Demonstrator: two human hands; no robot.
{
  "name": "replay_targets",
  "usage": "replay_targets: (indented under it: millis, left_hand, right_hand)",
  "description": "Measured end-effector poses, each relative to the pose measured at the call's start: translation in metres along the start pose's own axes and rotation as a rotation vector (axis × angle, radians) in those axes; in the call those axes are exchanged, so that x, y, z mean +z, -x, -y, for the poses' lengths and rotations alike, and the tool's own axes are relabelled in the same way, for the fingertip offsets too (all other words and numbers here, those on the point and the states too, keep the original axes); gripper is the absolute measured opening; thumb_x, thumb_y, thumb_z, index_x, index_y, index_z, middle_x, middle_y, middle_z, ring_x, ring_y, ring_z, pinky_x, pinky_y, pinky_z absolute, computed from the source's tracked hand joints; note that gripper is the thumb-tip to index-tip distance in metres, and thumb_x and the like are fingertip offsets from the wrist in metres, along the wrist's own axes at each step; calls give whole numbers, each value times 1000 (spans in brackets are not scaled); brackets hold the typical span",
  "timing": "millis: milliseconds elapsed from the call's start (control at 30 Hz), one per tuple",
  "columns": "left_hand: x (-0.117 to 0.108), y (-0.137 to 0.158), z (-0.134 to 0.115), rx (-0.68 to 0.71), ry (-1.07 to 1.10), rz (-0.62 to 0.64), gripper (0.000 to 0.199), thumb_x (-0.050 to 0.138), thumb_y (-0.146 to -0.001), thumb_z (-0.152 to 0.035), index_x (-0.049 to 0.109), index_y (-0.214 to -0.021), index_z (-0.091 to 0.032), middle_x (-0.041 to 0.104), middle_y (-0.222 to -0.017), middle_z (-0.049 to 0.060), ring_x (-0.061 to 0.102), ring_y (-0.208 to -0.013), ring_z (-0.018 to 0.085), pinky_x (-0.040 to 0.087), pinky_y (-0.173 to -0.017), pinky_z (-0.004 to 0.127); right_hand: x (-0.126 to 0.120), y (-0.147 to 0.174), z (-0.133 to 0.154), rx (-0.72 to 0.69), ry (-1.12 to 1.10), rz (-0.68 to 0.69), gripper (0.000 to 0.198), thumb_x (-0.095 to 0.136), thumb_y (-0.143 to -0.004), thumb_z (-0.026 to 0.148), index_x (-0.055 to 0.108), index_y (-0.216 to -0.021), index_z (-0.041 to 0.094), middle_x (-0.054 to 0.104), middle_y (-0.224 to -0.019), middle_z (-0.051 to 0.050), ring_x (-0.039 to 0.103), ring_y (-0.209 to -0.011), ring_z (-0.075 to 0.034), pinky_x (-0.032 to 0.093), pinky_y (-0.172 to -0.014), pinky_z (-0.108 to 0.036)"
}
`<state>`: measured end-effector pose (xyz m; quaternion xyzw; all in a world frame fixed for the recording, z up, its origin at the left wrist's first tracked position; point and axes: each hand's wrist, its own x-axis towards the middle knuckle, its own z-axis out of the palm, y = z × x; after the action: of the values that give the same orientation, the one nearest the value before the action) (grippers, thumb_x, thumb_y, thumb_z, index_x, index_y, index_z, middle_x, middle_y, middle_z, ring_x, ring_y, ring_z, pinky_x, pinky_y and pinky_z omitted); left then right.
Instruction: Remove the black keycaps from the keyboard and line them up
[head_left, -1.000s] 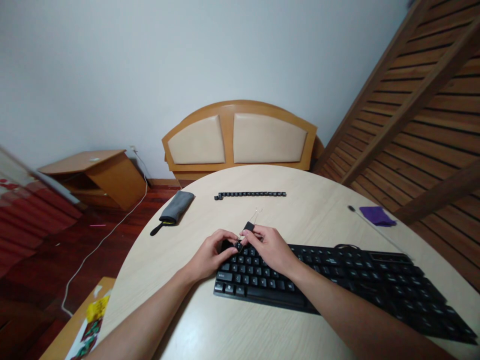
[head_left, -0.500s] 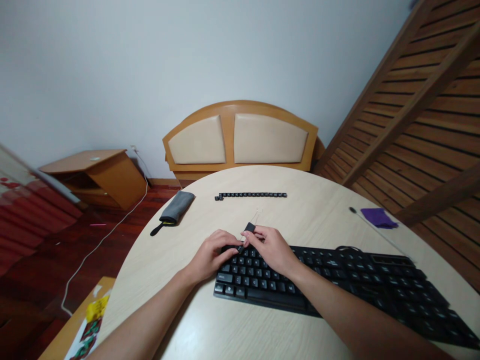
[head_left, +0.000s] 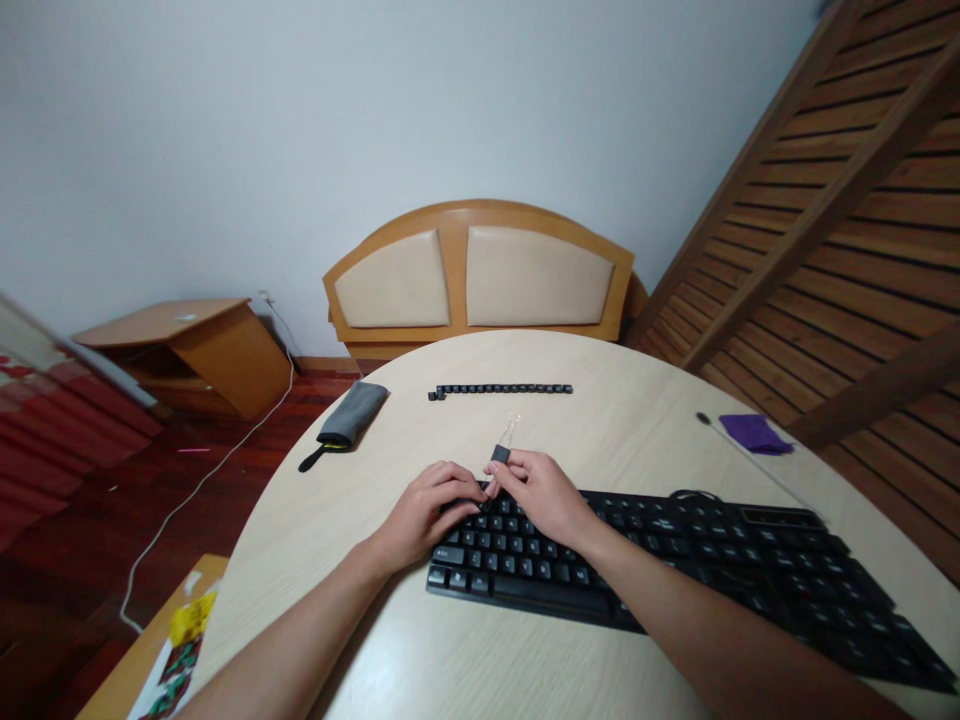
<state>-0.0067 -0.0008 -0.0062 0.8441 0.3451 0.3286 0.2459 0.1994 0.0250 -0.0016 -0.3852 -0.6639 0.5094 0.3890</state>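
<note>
A black keyboard [head_left: 551,597] lies at an angle on the table in front of me. In my right hand [head_left: 544,495] is a keycap puller [head_left: 500,454] with a black grip, pinched between thumb and fingers. Thin wire loops stick out of its far end, and its near end points down at the keyboard's upper left corner. My left hand [head_left: 427,508] is at that corner, thumb and forefinger closed about a small black keycap [head_left: 484,503] beside the puller's tip. Fingers partly hide this spot. Farther back, loose keycaps [head_left: 504,388] form a row, with a few at its left end.
The round pale table [head_left: 360,630] also bears a grey pouch [head_left: 354,415] at left. To the right are a purple cloth [head_left: 754,434] and a thin rod with a dark tip [head_left: 703,419]. A coiled black cable [head_left: 694,494] sits behind the keyboard.
Both hands stay at the keyboard's upper left corner. The puller has tipped slightly more upright in my right hand and shifted a little left. The view has moved very slightly.
</note>
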Motion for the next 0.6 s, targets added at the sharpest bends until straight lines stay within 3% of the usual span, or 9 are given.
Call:
replay_targets:
  millis: [167,333,467,600]
  left_hand:
    - [1,-1,0,43,-9,-48,14,57,-93,-21,65,-105,-21,68,-102,8,61,-99,20,47,-90,35]
    - [1,-4,6,-98,11,-249,12,55,-94,-25,64,-100,-18,68,-99,7,62,-96,19,48,-88,33]
    - [-4,-16,21,-198,-68,-357,17,57,-92,-29,66,-102,-18,69,-97,6,63,-93,19,49,-86,33]
    - [-16,-39,45,-185,-219,-349,20,58,-91,-33,68,-102,-20,71,-101,6,64,-96,20,50,-88,33]
  right_hand:
    - [0,-1,0,19,-3,-32,27,56,-90,39,65,-81,15,72,-74,-5,70,-74,-19,53,-74,-30]
    - [0,-1,-1,12,34,-25,28,54,-91,37,66,-79,15,74,-75,-6,71,-77,-20,52,-79,-31]
    - [0,-1,-1,20,45,-24,28,53,-91,37,66,-79,15,74,-76,-6,71,-77,-21,52,-80,-32]
    - [1,-2,-3,30,32,-31,27,55,-90,37,65,-81,15,75,-75,-6,72,-76,-21,53,-79,-32]
